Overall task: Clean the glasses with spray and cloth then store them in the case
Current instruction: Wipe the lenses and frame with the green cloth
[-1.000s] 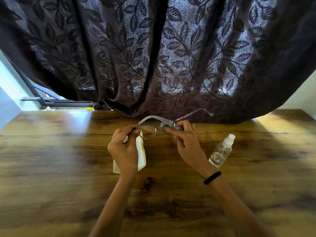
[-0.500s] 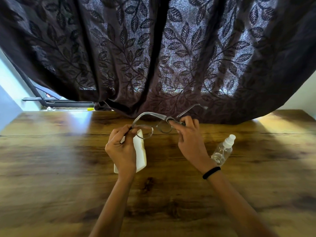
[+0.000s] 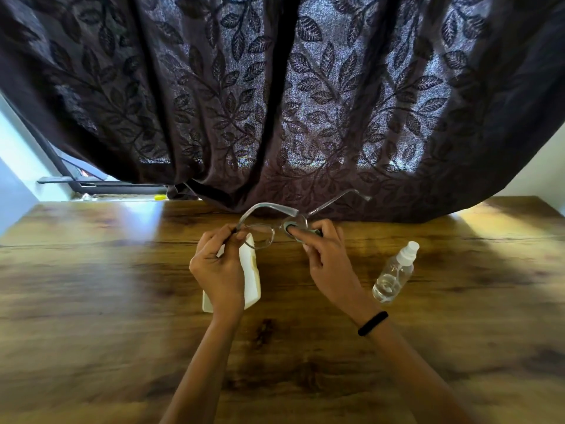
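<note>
Head view: your left hand (image 3: 218, 270) pinches the glasses (image 3: 260, 234) at the left end of the frame, thumb and fingers closed on the hinge area. Your right hand (image 3: 328, 258) holds the other end, with a small grey cloth (image 3: 301, 232) folded over the right lens and your thumb pressed onto it from the near side. The glasses are held up above the wooden table (image 3: 91, 301), both temples open and pointing away from you toward the dark leaf-patterned curtain (image 3: 275, 87).

White case (image 3: 252, 283) lies on the table directly under your left hand, partly hidden by it; whether it is open or closed you cannot tell from here. Clear spray bottle (image 3: 394, 273) with white nozzle lies tilted on the table to the right of your right hand, near it but apart. Black band (image 3: 373, 323) sits on your right wrist.
</note>
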Demonstrator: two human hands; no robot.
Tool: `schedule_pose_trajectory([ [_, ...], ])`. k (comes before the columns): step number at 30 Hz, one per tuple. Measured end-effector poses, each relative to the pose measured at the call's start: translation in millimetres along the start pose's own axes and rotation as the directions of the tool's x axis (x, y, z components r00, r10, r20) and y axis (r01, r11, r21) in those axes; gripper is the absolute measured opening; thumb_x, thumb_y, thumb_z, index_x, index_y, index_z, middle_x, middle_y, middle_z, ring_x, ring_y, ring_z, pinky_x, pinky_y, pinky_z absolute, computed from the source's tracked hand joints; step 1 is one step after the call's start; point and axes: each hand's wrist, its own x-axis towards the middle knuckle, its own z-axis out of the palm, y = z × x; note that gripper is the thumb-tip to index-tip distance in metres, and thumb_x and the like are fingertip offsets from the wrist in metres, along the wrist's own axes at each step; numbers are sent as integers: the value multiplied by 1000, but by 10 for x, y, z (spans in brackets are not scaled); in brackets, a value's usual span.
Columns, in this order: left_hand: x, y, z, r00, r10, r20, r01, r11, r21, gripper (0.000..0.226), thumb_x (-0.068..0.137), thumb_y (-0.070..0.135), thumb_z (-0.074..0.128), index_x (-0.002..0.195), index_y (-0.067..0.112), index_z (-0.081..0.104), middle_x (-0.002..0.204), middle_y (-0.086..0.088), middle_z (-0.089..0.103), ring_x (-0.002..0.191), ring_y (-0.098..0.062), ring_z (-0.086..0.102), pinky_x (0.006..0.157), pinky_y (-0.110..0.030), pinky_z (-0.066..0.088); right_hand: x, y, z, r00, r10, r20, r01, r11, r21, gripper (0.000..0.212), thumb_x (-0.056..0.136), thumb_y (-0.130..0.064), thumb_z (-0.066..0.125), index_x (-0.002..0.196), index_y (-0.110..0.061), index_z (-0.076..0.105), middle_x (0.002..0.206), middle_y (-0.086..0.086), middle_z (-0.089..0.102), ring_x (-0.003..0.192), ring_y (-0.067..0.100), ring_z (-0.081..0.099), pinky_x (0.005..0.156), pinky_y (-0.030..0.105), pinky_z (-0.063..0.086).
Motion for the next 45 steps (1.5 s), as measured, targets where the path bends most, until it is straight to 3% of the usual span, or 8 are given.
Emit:
schedule_pose_trajectory([
  [5,-26,30,6,997,79,18,-79,996,26,29,73,-6,67,94,13,64,80,14,58,76,10,57,69,-6,44,111,79,-27,1000,7,10,-5,982,-190,50,86,8,46,129,-18,50,107,10,47,97,22,38,79,29,44],
  [16,-9,-75,-63,999,-2,-43,3,1000,26,29,74,-2,68,95,17,64,80,9,61,76,4,58,72,-10,46,-152,392,-67,990,141,-30,-144,975,-170,44,85,6,48,123,-16,55,109,10,46,99,17,35,83,27,42],
  [23,5,-111,-60,999,-41,-27,41,999,0,25,74,1,69,88,23,67,82,10,63,80,-14,61,78,-34,52,-372,538,-107,889,389,243,-286,885,-368,43,86,-33,59,125,-20,45,117,5,62,106,22,58,85,35,48],
  [28,18,-103,-63,992,-124,14,125,989,-83,31,75,8,69,77,39,69,81,5,66,85,-30,63,82,-51,52,-133,353,-297,930,366,37,-350,910,-223,37,81,-44,62,103,-18,49,97,2,67,85,20,65,71,37,54],
  [31,18,-107,-53,981,-188,49,194,969,-153,30,77,8,68,77,37,72,83,0,68,84,-24,64,81,-43,53,68,267,-411,952,301,-56,-294,949,111,29,83,-32,63,103,-14,56,96,2,67,84,12,63,69,22,51],
  [36,-12,-101,-24,949,-299,101,315,908,-277,12,74,18,69,80,26,73,81,-5,68,71,-8,66,70,-25,56,230,145,-475,956,291,34,-263,798,542,15,84,-16,63,95,-26,64,90,-5,68,81,7,64,68,24,55],
  [41,-17,-118,-36,932,-337,131,360,902,-239,43,70,23,71,107,3,65,79,1,70,68,-5,66,66,-25,56,239,101,-491,967,249,-52,-193,851,489,7,84,-15,64,87,-21,66,79,-5,67,67,4,61,64,20,53],
  [45,-20,-54,-65,985,-141,-95,143,990,15,57,69,15,77,122,13,55,92,5,62,69,6,54,69,-14,48,279,-6,-557,968,140,-207,-74,952,298,10,85,-16,62,93,-10,65,81,1,66,71,6,62,66,17,51],
])
